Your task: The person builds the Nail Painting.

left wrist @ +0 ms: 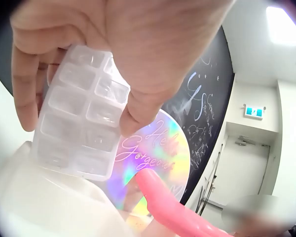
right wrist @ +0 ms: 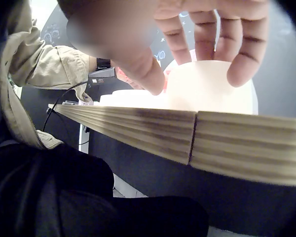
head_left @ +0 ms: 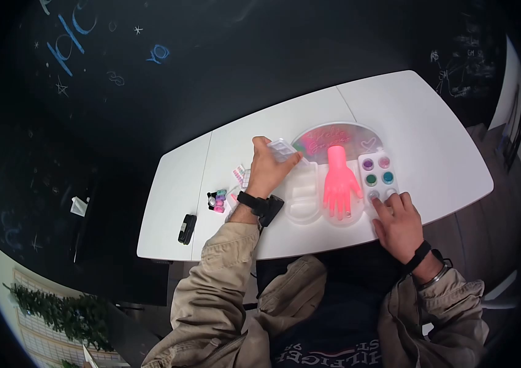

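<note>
A clear plastic tray with two rows of small compartments (left wrist: 71, 98) is pinched between the thumb and fingers of my left hand (head_left: 268, 172), tilted up above the left part of a white stand (head_left: 302, 211). A pink model hand (head_left: 340, 181) lies on the stand's middle, fingers toward me, one fingertip bearing a small shiny spot. On the right, a white holder (head_left: 380, 167) carries several small pots of colour, among them a purple pot (head_left: 367, 164) and a green pot (head_left: 371, 180). My right hand (head_left: 401, 224) rests at the holder's rounded front end (right wrist: 197, 89), fingers loosely extended over its front pots.
Behind the model hand stands a shiny half-round panel with pink lettering (head_left: 315, 138). Small coloured bottles (head_left: 218, 201), a nail-tip sheet (head_left: 238, 174) and a black stapler-like object (head_left: 187, 229) lie left on the white table (head_left: 171, 184). The table's front edge (right wrist: 138, 126) is close to me.
</note>
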### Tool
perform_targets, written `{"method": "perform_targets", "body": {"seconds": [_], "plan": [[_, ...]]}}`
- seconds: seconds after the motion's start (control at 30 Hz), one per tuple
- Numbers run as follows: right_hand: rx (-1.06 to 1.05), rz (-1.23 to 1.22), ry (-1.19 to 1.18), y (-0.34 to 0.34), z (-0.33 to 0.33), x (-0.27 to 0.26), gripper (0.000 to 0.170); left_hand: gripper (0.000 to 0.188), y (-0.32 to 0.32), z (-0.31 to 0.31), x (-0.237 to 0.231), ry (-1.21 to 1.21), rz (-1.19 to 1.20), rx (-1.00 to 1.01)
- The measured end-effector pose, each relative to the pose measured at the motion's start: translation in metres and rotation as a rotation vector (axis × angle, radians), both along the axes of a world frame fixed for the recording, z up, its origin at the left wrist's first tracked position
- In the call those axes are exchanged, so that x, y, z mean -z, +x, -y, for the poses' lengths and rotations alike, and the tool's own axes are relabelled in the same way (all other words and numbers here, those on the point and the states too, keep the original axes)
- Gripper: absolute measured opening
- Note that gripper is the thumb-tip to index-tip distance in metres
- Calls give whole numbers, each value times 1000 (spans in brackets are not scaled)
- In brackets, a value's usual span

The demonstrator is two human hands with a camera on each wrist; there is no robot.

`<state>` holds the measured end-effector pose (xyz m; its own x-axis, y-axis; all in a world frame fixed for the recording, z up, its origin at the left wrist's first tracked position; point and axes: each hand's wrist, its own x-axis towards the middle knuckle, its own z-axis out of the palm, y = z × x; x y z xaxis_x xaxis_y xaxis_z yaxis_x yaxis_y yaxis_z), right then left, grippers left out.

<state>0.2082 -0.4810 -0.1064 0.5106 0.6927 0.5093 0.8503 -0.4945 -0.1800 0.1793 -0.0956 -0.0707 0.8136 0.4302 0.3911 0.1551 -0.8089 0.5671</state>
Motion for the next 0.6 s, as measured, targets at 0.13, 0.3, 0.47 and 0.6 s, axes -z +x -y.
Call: {"method": "perform_targets", "body": {"seconds": [0.13, 0.3, 0.47, 0.6], "plan": [[2, -13, 3, -1, 0, -3, 51, 79, 0, 17, -7, 44, -45, -24], [4, -22, 3, -1, 0, -3, 50, 79, 4, 30, -8, 156, -90, -33], [5, -24, 0, 0, 0, -2, 51, 80, 6, 38, -1, 213, -43, -15], [2, -23, 1, 0, 0, -2, 51, 80, 6, 38, 9, 231, -22, 13]]}}
